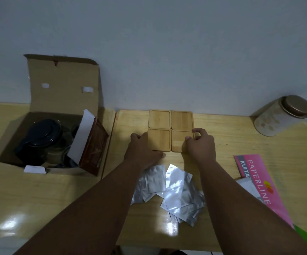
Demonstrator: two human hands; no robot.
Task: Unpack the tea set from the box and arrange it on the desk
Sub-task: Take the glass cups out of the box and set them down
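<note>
Several square bamboo coasters lie in a two-by-two block on the wooden desk, close to the wall. My left hand rests flat against the left edge of the near-left coaster. My right hand pinches the right edge of the near-right coaster with thumb and fingers. The open cardboard box stands at the left with its lid up. Inside it sits a glass teapot with a dark lid, and other glassware lies dim beside it.
A pile of silver foil sachets lies just in front of my hands. A pink Paperline pad sits at the right. A round tin with a bronze lid lies tipped at the back right. A brown packet leans in the box.
</note>
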